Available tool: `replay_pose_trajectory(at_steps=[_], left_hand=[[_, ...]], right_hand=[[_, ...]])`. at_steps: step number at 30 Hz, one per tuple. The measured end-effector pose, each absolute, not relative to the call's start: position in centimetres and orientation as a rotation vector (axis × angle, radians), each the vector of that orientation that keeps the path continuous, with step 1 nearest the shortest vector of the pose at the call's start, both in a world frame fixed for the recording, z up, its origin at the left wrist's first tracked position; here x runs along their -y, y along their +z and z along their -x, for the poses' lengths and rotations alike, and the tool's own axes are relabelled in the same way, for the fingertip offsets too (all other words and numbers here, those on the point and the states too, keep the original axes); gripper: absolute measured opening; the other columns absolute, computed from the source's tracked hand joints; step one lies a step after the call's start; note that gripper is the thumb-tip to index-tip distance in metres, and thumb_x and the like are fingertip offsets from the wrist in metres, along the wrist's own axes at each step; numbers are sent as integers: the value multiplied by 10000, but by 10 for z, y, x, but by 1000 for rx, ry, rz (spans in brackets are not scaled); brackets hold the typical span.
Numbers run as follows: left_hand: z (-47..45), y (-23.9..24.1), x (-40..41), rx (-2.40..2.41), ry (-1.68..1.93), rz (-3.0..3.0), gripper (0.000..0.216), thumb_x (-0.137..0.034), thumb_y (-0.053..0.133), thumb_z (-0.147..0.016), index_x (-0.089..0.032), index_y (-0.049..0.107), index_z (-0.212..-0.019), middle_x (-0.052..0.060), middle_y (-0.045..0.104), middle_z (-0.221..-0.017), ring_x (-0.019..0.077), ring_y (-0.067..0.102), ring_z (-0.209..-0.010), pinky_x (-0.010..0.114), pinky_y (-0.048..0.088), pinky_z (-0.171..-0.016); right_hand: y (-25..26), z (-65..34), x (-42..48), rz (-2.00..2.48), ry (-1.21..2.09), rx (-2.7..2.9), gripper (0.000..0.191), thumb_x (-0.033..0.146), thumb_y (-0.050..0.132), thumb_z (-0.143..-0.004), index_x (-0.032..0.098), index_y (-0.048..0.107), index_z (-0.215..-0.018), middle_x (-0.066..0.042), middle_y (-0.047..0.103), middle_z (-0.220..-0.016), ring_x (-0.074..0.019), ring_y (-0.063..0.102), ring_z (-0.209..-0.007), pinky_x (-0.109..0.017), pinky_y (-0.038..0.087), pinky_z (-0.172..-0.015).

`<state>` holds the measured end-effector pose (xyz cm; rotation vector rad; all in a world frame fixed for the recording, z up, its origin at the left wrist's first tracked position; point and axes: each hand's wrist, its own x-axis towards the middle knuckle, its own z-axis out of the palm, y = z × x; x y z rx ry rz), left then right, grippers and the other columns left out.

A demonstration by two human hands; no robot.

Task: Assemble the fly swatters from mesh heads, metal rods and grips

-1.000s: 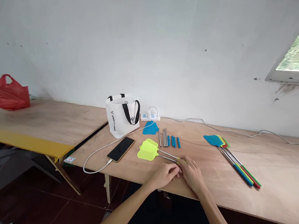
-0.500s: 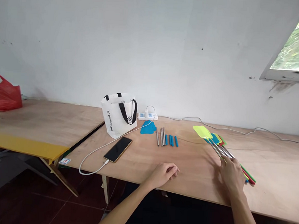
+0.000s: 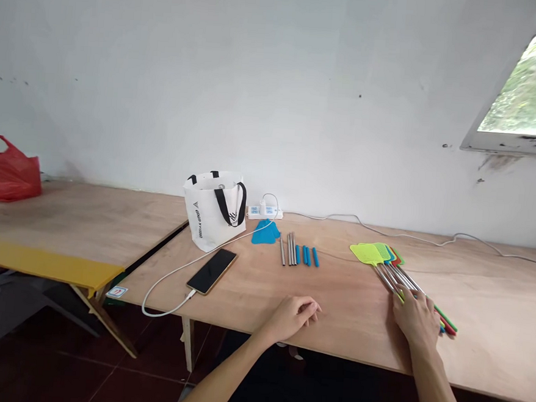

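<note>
My right hand lies on the handles of the yellow-green fly swatters, whose heads rest on a pile of blue, red and green swatters at the right of the plywood table. With its fingers loosely curled, my left hand rests on the table near the front edge and holds nothing. Behind it lie several metal rods, several short blue handle sleeves and a loose blue swatter head.
A white tote bag, a power strip and a charging phone sit at the table's left end. A second table to the left carries a red plastic bag. There is a gap between the tables.
My right hand carried the yellow-green swatters from the middle of the table to the right and lowered them onto the pile. The left hand stayed put.
</note>
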<state>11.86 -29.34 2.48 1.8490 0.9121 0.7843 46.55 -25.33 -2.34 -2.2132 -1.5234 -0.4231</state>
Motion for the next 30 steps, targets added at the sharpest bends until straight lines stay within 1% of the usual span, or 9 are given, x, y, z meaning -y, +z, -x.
replay_pose_trajectory(at_steps=[6, 8, 11, 13, 17, 20, 22, 25, 30], left_hand=[[-119, 21, 292, -903, 791, -1833, 409, -448, 433, -1024, -161, 721, -983, 53, 725, -878, 126, 599, -657, 226, 464, -658], [-117, 19, 291, -877, 788, -1798, 410, -451, 430, -1025, -155, 715, -1012, 60, 724, -906, 125, 601, -671, 220, 466, -640], [-112, 17, 288, -888, 786, -1788, 425, -464, 402, -1034, -160, 697, -1067, 69, 725, -978, 136, 623, -708, 226, 484, -634], [-103, 18, 282, -998, 845, -1871, 392, -430, 382, -1046, -185, 682, -1101, 64, 727, -1043, 157, 654, -792, 252, 512, -714], [-78, 18, 245, -1291, 973, -2165, 313, -221, 357, -1031, -220, 620, -1202, 68, 679, -1208, 198, 639, -1092, 318, 490, -966], [-58, 14, 203, -1596, 839, -2445, 342, -129, 373, -989, -217, 571, -1254, 84, 605, -1310, 200, 562, -1238, 334, 434, -1077], [-47, 10, 175, -1703, 783, -2466, 324, -177, 402, -995, -166, 555, -1281, 144, 535, -1399, 260, 477, -1343, 405, 370, -1140], [-39, 4, 143, -1790, 703, -2481, 395, -302, 409, -1016, -134, 505, -1361, 182, 496, -1453, 320, 432, -1377, 487, 316, -1160], [-37, 3, 110, -1844, 582, -2539, 499, -363, 401, -1014, -125, 448, -1451, 171, 419, -1556, 303, 332, -1452, 467, 220, -1208]], right_hand=[[-18, -449, 243, 1827, -368, 1665, 406, 417, 388, -940, 250, 708, -1128, -113, 598, -1306, -318, 536, -1238, -499, 461, -1014], [-14, -436, 240, 1728, -299, 1764, 418, 444, 382, -950, 249, 705, -1131, -112, 589, -1336, -311, 525, -1275, -495, 448, -1050], [-17, -410, 240, 1590, -48, 2082, 437, 452, 356, -978, 265, 688, -1192, -91, 617, -1338, -269, 561, -1271, -446, 450, -1076], [-24, -392, 243, 1540, 90, 2255, 454, 466, 338, -992, 295, 652, -1271, -70, 597, -1394, -253, 553, -1300, -450, 427, -1109], [-38, -367, 252, 1586, 61, 2224, 508, 491, 251, -1021, 336, 538, -1411, -56, 525, -1485, -258, 470, -1392, -541, 322, -1176], [-38, -363, 256, 1594, 35, 2211, 512, 483, 238, -1030, 336, 510, -1439, -63, 533, -1479, -256, 479, -1381, -549, 312, -1178], [-35, -362, 257, 1593, 16, 2211, 504, 472, 246, -1033, 333, 513, -1437, -65, 538, -1474, -254, 488, -1372, -547, 317, -1176], [-31, -361, 259, 1591, -15, 2205, 495, 457, 257, -1037, 322, 521, -1433, -70, 542, -1471, -253, 482, -1377, -540, 332, -1168], [-31, -355, 262, 1581, -68, 2190, 484, 431, 254, -1045, 305, 544, -1411, -84, 552, -1460, -253, 477, -1378, -548, 329, -1163]])
